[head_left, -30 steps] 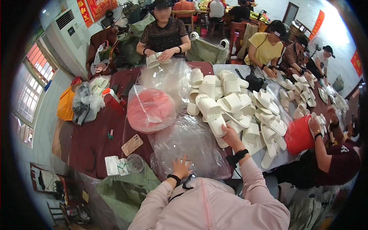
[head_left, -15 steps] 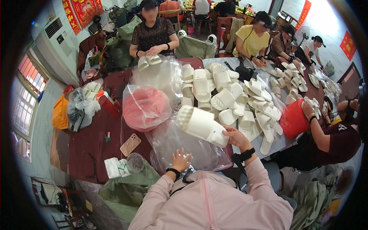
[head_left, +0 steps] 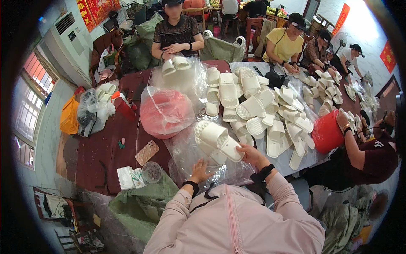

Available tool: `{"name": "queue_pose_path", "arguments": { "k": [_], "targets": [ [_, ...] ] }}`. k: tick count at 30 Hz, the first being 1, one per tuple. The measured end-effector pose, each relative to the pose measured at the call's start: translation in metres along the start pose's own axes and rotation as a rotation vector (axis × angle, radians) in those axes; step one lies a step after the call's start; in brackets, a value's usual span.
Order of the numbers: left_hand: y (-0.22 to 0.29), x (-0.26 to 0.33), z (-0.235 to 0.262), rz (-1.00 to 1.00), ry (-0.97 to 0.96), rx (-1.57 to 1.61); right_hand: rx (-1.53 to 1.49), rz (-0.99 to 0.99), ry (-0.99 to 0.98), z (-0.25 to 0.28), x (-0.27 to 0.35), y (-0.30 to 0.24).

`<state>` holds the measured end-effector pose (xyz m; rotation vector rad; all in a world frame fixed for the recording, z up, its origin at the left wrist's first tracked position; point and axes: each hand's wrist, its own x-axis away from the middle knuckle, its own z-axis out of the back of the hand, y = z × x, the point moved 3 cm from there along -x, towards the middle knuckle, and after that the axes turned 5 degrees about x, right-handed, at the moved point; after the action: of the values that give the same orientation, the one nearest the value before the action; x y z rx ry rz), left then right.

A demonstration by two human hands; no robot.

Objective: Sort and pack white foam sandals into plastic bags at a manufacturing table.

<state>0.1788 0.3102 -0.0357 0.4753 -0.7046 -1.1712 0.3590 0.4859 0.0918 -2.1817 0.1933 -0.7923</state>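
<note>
My right hand is closed on the near end of a cream slipper, tilted above clear plastic. A second slipper shows partly beneath it; whether my hand grips both I cannot tell. My left hand, fingers spread, rests at the near edge of the clear plastic bags and holds nothing. Just beyond the held slipper begins a large pile of cream slippers. To its left sits a pink round bundle under clear plastic.
A phone, a clear round tub and white packets lie on the dark red table. A red bucket stands at right beside a co-worker. Another co-worker sits across, near a slipper pair. A green sack hangs below.
The held slipper has come down and nearer, and a second slipper now shows under it. The co-worker opposite has let go of a slipper pair, which rests on the plastic.
</note>
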Motion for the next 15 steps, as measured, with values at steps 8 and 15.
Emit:
{"name": "queue_pose_path", "arguments": {
  "k": [8, 15],
  "targets": [
    [-0.003, -0.003, -0.007, 0.074, -0.207, -0.308, -0.26, -0.134, 0.142, 0.003, -0.031, 0.028],
    [0.006, -0.004, -0.003, 0.033, -0.179, -0.373, -0.56, -0.175, 0.175, 0.044, -0.062, 0.052]
  ]
}}
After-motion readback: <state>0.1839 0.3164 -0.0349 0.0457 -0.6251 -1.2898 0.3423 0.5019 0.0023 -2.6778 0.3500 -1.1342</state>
